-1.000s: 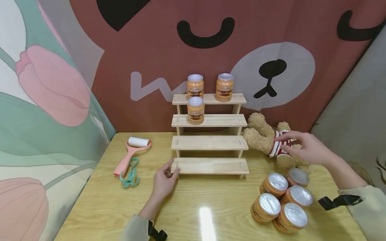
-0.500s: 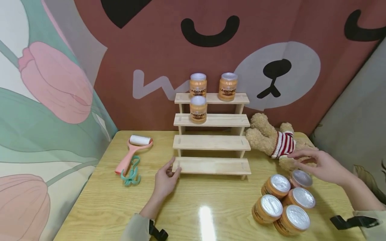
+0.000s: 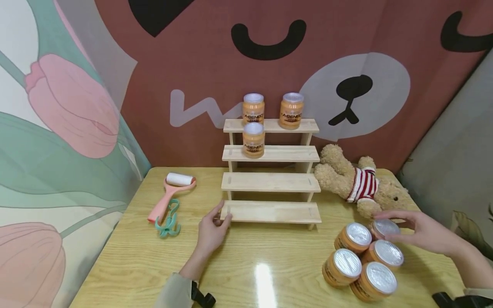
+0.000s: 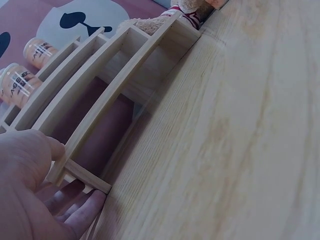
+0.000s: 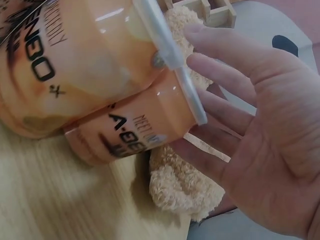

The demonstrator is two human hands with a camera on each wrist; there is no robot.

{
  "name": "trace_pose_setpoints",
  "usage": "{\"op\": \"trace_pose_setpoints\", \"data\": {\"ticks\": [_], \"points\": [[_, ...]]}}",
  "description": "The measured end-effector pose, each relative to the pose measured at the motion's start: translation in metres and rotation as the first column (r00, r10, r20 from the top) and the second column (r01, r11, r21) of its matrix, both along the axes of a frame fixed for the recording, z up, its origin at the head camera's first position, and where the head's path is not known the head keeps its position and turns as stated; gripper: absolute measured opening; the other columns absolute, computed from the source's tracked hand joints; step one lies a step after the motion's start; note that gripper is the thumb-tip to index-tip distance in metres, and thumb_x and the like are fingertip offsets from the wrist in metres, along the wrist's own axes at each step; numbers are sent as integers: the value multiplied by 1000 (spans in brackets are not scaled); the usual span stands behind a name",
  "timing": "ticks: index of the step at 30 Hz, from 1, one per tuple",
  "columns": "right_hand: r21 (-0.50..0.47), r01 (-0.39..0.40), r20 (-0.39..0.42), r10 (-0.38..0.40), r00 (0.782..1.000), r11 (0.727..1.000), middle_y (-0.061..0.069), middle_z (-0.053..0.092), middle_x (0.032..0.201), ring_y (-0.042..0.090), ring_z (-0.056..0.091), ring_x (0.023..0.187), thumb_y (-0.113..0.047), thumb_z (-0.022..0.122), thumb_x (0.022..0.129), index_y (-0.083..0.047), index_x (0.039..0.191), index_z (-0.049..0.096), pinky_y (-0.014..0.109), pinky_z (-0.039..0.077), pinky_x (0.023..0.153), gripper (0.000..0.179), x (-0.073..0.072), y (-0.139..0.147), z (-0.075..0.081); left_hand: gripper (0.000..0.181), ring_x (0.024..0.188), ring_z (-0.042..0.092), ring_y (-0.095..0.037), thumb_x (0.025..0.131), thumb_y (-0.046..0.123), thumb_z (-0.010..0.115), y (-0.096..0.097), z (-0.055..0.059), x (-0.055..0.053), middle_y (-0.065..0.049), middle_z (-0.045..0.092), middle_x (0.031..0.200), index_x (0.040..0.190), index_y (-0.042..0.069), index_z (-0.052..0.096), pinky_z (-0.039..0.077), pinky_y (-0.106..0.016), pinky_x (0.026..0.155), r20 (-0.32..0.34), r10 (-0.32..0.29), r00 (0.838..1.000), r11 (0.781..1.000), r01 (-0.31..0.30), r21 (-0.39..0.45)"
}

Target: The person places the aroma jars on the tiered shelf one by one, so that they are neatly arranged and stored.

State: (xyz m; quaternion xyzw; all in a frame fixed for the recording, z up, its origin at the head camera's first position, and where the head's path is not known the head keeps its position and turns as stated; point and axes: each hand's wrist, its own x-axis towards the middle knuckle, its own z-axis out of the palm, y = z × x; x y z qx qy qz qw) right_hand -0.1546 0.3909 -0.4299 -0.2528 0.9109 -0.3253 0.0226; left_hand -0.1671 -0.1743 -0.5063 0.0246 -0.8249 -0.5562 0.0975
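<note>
A stepped wooden display shelf [image 3: 269, 182] stands on the table. Its lowest board's left end is held by my left hand [image 3: 209, 233]; in the left wrist view the thumb lies on the board and the other fingers curl beneath. Orange jars with silvery lids cluster at the right. Over the rearmost jar [image 3: 381, 228] is my right hand [image 3: 427, 235], fingers spread around its lid. In the right wrist view the fingers [image 5: 220, 107] are loosely bent beside the lid, not closed on it; a nearer jar [image 5: 75, 60] partly covers that jar.
Two jars [image 3: 291, 112] stand on the top board and one jar [image 3: 253, 142] on the second. A teddy bear [image 3: 363, 186] lies right of the shelf. At left lie a pink lint roller [image 3: 165, 201] and a green hook [image 3: 168, 224]. A printed curtain hangs behind.
My right hand has moved from over the teddy bear down and rightward to the rearmost jar. The left hand stays on the shelf. The whole view shifted slightly.
</note>
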Motion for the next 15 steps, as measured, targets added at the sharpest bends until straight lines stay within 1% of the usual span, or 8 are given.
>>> {"op": "trace_pose_setpoints", "data": {"ticks": [3, 10, 13, 15], "points": [[-4, -5, 35, 5, 999, 1000, -21, 69, 135, -22, 51, 121, -11, 83, 93, -14, 135, 71, 21, 57, 79, 45, 2, 3, -3, 55, 78, 69, -16, 99, 17, 78, 1, -1, 0, -27, 71, 123, 151, 7, 60, 55, -17, 65, 4, 2, 1000, 1000, -2, 1], [-78, -61, 38, 64, 997, 995, -17, 69, 138, -20, 51, 127, 0, 76, 95, -8, 135, 70, 14, 55, 86, 42, 5, 9, -5, 55, 74, 66, -13, 99, 15, 77, 2, -1, 0, -26, 72, 118, 150, 6, 60, 54, -17, 62, 1, 3, 1000, 1000, -3, 1], [-81, -56, 30, 58, 998, 995, -17, 69, 139, -19, 51, 128, 0, 77, 94, -9, 136, 69, 11, 52, 88, 44, 6, 10, -8, 55, 73, 66, -12, 99, 16, 77, 2, -1, 0, -26, 73, 117, 150, 6, 60, 53, -17, 62, 0, 7, 1000, 1000, -7, -4], [-84, -39, 13, 40, 999, 996, -17, 69, 138, -19, 51, 128, 0, 80, 92, -9, 136, 69, 9, 51, 89, 46, 7, 10, -11, 55, 73, 65, -12, 99, 16, 77, 2, -1, 0, -26, 73, 118, 150, 6, 60, 53, -17, 61, 1, 4, 1000, 1000, -4, -9]]}}
